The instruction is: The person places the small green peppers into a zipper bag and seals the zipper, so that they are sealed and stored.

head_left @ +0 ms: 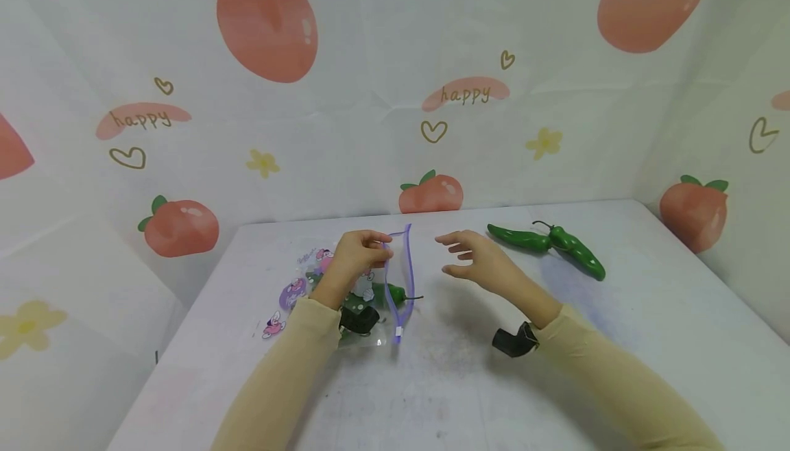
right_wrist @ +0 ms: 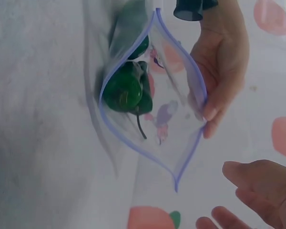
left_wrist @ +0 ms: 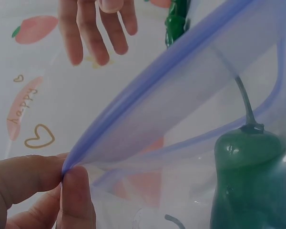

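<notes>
- Pinching the bag (head_left: 363, 288) by its left rim, my left hand (head_left: 356, 256) should hold steady, mouth wide.
- My right hand (head_left: 483, 264): fingers apart, empty; peppers (head_left: 577, 252) lie far right.

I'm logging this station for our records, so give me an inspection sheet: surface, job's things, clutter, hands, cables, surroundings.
Surface: white tabletop, faint smudges and specks.
Job's things: clear bag with purple zip edges, mouth open, green pepper inside near the mouth; two more green peppers lie close together on the right.
Clutter: small dark thing at the left table edge, too small to identify.
Left hand: pinches the bag's edge.
Right hand: empty, fingers spread, beside the mouth.
Cables: nothing seen.
Surroundings: white backdrop printed with fruit, flowers, hearts and "happy".
</notes>
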Demonstrator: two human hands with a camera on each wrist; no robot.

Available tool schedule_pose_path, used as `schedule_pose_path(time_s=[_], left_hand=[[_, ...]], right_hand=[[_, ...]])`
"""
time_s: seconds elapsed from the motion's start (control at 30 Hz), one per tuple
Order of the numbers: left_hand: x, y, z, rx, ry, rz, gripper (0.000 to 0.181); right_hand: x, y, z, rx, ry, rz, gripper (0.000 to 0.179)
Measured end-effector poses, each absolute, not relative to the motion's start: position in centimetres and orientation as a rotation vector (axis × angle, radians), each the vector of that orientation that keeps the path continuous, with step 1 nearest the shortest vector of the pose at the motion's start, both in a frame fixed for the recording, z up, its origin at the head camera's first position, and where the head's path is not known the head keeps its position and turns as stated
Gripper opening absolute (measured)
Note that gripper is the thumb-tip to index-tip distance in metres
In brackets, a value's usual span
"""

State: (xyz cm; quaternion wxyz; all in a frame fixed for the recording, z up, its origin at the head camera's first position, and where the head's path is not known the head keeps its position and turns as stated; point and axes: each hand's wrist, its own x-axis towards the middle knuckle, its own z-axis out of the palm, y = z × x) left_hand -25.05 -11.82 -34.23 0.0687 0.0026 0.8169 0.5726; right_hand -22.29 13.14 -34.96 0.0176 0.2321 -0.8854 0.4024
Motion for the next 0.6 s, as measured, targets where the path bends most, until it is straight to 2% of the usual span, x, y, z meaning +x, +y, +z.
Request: schedule_pose_path(time_s=[0.3, 0.6], left_hand=[[-25.0, -11.8, -34.2, -0.016, 2.468, 1.702, 0.027], [-25.1, -11.9, -34.2, -0.002, 2.471, 1.701, 0.027]], right_hand=[[-22.3, 14.4, -34.6, 0.613, -2.751, 1.221, 0.052], [-22.8, 15.3, -35.1, 0.633, -2.712, 1.135, 0.054]])
